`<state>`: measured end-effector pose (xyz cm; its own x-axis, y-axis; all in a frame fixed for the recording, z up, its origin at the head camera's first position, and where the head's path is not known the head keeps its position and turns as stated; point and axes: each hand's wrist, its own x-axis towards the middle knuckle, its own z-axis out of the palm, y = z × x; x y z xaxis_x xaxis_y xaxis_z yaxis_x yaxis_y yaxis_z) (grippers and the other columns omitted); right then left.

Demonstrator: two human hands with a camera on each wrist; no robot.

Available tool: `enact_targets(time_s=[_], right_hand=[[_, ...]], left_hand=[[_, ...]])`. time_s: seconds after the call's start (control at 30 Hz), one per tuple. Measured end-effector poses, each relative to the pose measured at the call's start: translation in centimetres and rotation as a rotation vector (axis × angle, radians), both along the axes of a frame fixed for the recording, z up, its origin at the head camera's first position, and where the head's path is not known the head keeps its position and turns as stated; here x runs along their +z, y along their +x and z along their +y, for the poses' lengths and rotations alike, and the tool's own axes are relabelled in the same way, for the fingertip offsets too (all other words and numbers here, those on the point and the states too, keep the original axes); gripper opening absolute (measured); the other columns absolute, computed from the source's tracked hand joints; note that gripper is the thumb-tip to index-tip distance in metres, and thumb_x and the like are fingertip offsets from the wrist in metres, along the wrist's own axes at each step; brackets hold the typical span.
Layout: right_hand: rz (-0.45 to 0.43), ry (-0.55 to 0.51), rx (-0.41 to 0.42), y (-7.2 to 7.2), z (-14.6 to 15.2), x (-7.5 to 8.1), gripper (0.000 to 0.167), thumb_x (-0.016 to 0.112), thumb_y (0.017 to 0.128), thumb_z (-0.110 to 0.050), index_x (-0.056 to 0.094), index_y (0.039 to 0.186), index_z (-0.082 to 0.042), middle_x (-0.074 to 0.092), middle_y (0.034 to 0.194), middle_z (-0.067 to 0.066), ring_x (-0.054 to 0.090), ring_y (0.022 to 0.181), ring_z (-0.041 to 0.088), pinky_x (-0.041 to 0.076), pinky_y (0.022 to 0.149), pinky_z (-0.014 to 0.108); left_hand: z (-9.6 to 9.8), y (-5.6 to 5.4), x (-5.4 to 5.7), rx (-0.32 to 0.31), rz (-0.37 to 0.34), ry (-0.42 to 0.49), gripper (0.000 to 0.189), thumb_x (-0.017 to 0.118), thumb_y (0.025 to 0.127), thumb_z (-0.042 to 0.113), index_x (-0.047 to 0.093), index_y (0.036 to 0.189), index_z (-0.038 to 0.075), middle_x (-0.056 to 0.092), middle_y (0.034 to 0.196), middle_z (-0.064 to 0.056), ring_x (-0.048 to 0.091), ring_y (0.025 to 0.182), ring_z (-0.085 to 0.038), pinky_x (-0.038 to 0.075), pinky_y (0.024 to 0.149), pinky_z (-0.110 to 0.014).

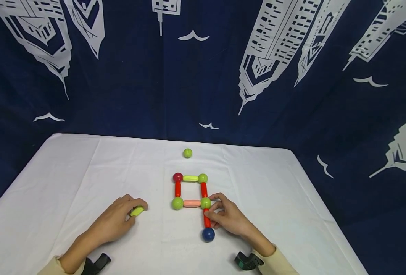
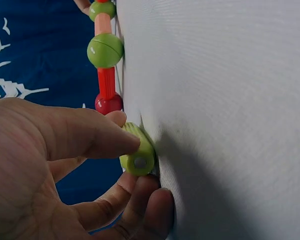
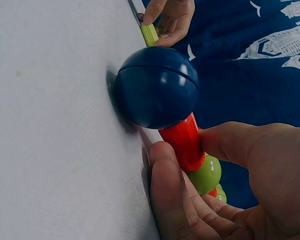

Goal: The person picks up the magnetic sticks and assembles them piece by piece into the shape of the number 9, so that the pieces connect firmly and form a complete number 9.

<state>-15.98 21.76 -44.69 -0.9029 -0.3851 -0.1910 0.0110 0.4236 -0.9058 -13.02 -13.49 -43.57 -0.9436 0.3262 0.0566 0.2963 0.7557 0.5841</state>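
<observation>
My left hand [image 1: 111, 221] pinches a yellow-green magnetic rod [image 1: 136, 211] just above or on the white cloth, left of a joined shape of rods and balls. In the left wrist view a small round metal spot shows on the end of this rod [image 2: 140, 159]. My right hand [image 1: 233, 218] holds a red rod [image 1: 207, 219] between thumb and fingers. That rod joins a green ball [image 1: 205, 203] to a blue ball [image 1: 208, 235] nearer me. Beyond it, a square has a dark red ball [image 1: 178, 177], two more green balls, a pink rod [image 1: 192, 203] and other rods.
A loose green ball [image 1: 187, 153] lies near the far edge of the white-covered table [image 1: 86, 168]. Behind the table hangs a dark blue cloth [image 1: 131, 95] with white building prints. Black wrist devices [image 1: 248, 261] sit at both sleeves.
</observation>
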Motion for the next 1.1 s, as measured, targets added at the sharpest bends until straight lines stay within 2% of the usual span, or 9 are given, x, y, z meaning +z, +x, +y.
enact_targets(time_s=[0.23, 0.37, 0.5, 0.6, 0.7, 0.83, 0.97, 1.1], right_hand=[[0.003, 0.006, -0.001, -0.1, 0.2, 0.1, 0.054, 0.07, 0.094, -0.014, 0.04, 0.135, 0.004, 0.065, 0.097, 0.012, 0.066, 0.063, 0.018, 0.057, 0.057, 0.028], [-0.002, 0.009, -0.004, -0.1, 0.4, 0.1, 0.053, 0.07, 0.094, -0.015, 0.04, 0.134, 0.004, 0.064, 0.096, 0.012, 0.066, 0.062, 0.017, 0.057, 0.058, 0.029], [-0.007, -0.002, 0.0, -0.1, 0.3, 0.0, 0.054, 0.07, 0.094, -0.014, 0.04, 0.135, 0.004, 0.064, 0.096, 0.011, 0.066, 0.063, 0.017, 0.057, 0.057, 0.029], [-0.006, -0.005, 0.0, -0.1, 0.2, -0.1, 0.053, 0.07, 0.094, -0.014, 0.04, 0.135, 0.004, 0.064, 0.096, 0.011, 0.066, 0.063, 0.017, 0.057, 0.057, 0.029], [-0.009, -0.004, -0.005, -0.1, 0.1, -0.1, 0.053, 0.07, 0.094, -0.013, 0.041, 0.135, 0.004, 0.064, 0.096, 0.011, 0.067, 0.064, 0.018, 0.057, 0.057, 0.029], [-0.009, -0.004, -0.006, -0.1, 0.1, -0.1, 0.053, 0.07, 0.094, -0.014, 0.041, 0.134, 0.004, 0.064, 0.096, 0.011, 0.066, 0.063, 0.018, 0.057, 0.057, 0.029], [-0.006, -0.006, -0.008, -0.1, 0.1, -0.2, 0.053, 0.07, 0.093, -0.013, 0.041, 0.134, 0.004, 0.064, 0.095, 0.011, 0.066, 0.062, 0.017, 0.057, 0.056, 0.028], [0.001, 0.0, -0.008, -0.1, 0.1, -0.3, 0.052, 0.071, 0.093, -0.012, 0.042, 0.133, 0.004, 0.064, 0.095, 0.011, 0.066, 0.062, 0.016, 0.056, 0.055, 0.027]], left_hand=[[0.8, 0.1, -0.1, -0.034, 0.0, 0.034, 0.04, 0.066, 0.083, -0.005, 0.066, 0.106, 0.028, 0.055, 0.096, 0.006, 0.048, 0.086, -0.011, 0.042, 0.076, -0.029], [1.4, 0.3, 0.1, -0.143, -0.019, 0.076, 0.041, 0.065, 0.086, -0.004, 0.065, 0.111, 0.028, 0.055, 0.102, 0.007, 0.049, 0.088, -0.007, 0.044, 0.077, -0.026], [1.9, 0.6, 0.5, -0.274, -0.061, 0.155, 0.041, 0.061, 0.087, -0.005, 0.063, 0.114, 0.026, 0.057, 0.101, 0.01, 0.05, 0.085, -0.003, 0.045, 0.074, -0.023], [2.5, 0.6, 0.6, -0.328, -0.085, 0.225, 0.036, 0.062, 0.089, -0.004, 0.064, 0.112, 0.024, 0.06, 0.098, 0.012, 0.052, 0.084, -0.001, 0.049, 0.074, -0.021], [3.6, 0.6, 0.5, -0.35, -0.112, 0.305, 0.028, 0.067, 0.091, -0.001, 0.066, 0.109, 0.02, 0.063, 0.099, 0.011, 0.055, 0.085, -0.001, 0.053, 0.076, -0.022], [5.2, 0.5, 0.2, -0.356, -0.189, 0.394, 0.023, 0.07, 0.09, 0.002, 0.067, 0.107, 0.017, 0.066, 0.1, 0.006, 0.058, 0.087, -0.004, 0.054, 0.078, -0.022], [6.8, 0.5, -0.2, -0.371, -0.255, 0.429, 0.023, 0.071, 0.089, 0.0, 0.068, 0.105, 0.015, 0.066, 0.1, 0.004, 0.059, 0.086, -0.003, 0.055, 0.079, -0.021], [8.1, 0.6, -0.7, -0.4, -0.276, 0.423, 0.022, 0.071, 0.089, -0.001, 0.068, 0.104, 0.014, 0.066, 0.099, 0.005, 0.061, 0.086, -0.001, 0.055, 0.079, -0.02]])
